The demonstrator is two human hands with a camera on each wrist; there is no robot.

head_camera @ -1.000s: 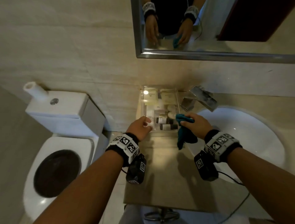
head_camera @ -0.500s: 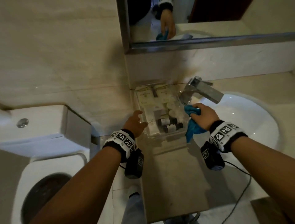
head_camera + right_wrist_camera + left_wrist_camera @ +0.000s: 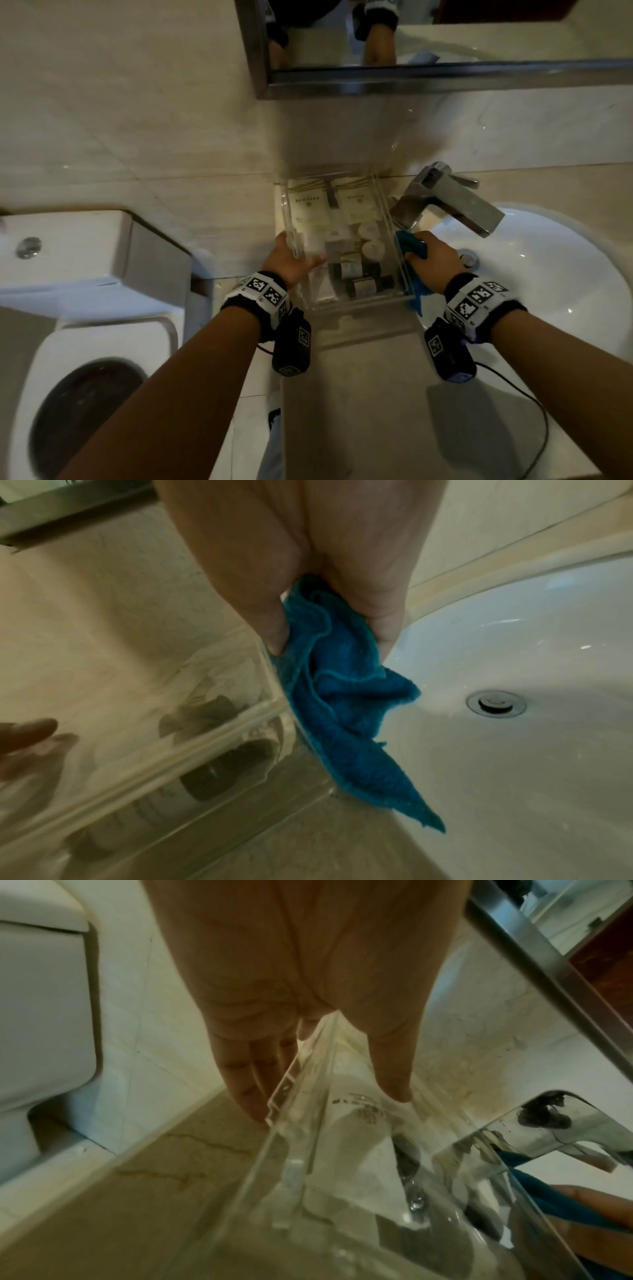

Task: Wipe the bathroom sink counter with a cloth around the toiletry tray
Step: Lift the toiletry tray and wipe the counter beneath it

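A clear acrylic toiletry tray (image 3: 356, 303) with small bottles and sachets is held between both hands at the back left of the counter (image 3: 359, 394). It appears raised, with a shadow beneath it. My left hand (image 3: 291, 260) grips its left wall; in the left wrist view the left hand (image 3: 325, 1102) has its thumb inside the tray (image 3: 291, 1150) and its fingers outside. My right hand (image 3: 431, 260) pinches a blue cloth (image 3: 411, 246) against the tray's right wall. In the right wrist view the right hand (image 3: 329, 642) holds the cloth (image 3: 346, 710), which hangs beside the tray (image 3: 171, 750).
A chrome faucet (image 3: 445, 202) stands just right of the tray, over the white sink basin (image 3: 548, 274) with its drain (image 3: 496, 704). A mirror frame (image 3: 445, 78) runs above. A toilet (image 3: 85, 342) sits left of the counter edge.
My left hand has gone from hovering at the tray's corner to gripping its left wall. My right hand with the cloth has closed onto the right wall, and the tray has come toward me.
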